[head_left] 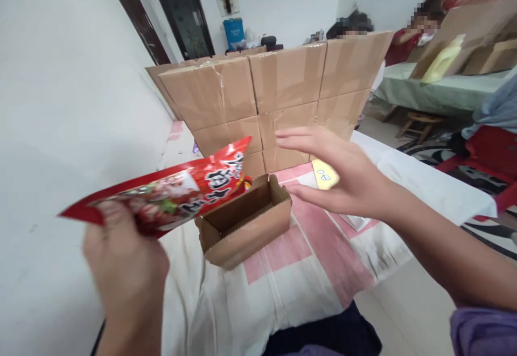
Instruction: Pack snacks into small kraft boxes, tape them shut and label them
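Note:
A red food packet (169,200) with dark lettering and a picture of food is gripped at its left end by my left hand (125,259), thumb on top. The packet is held up in the air, its right end over the far left part of an open cardboard box (250,237). That box stands on the cloth-covered table, and the inside that shows has nothing in it. Fingers stretched and apart, my right hand (335,175) hovers above and to the right of the box, holding nothing.
Taped cardboard panels (286,81) form a wall behind the box. On the pink and white tablecloth (299,253) lies a yellow card (325,174). Two other people are beyond the wall, near another table (436,91) with a pale yellow bottle (444,60). A red chair (480,156) stands at right.

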Motion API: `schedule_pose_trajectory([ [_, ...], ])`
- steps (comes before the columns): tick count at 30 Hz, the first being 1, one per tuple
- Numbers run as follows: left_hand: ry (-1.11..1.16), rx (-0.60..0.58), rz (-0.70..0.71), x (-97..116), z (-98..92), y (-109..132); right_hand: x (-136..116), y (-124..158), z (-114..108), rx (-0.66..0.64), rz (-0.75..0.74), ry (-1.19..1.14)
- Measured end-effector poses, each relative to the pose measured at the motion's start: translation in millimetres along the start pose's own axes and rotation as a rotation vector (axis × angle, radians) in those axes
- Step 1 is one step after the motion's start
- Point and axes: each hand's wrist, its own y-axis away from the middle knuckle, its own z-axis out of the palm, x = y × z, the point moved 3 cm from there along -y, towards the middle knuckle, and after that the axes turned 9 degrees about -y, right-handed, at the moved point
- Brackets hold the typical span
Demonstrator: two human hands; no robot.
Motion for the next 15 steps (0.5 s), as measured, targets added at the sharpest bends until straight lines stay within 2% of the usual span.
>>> schedule_pose_trajectory([
  [2,0.079,-0.010,0.005,-4,14.3,9,0,-31,20,-0.140,-0.056,-0.051],
  [3,0.078,-0.055,-0.010,-9,19.6,11,4,-42,31,-0.204,-0.071,-0.057],
  [5,-0.078,-0.183,0.017,-23,23.1,9,17,-54,52,-0.328,-0.080,-0.027],
  [9,-0.620,-0.393,0.216,-56,2.9,-1,46,-46,98,-0.546,-0.040,0.075],
  [12,-0.677,-0.539,0.132,-79,-16.2,0,57,-34,123,-0.628,0.059,0.036],
  [15,-0.645,-0.588,0.097,-90,-26.4,8,55,-30,130,-0.655,0.103,-0.171],
])
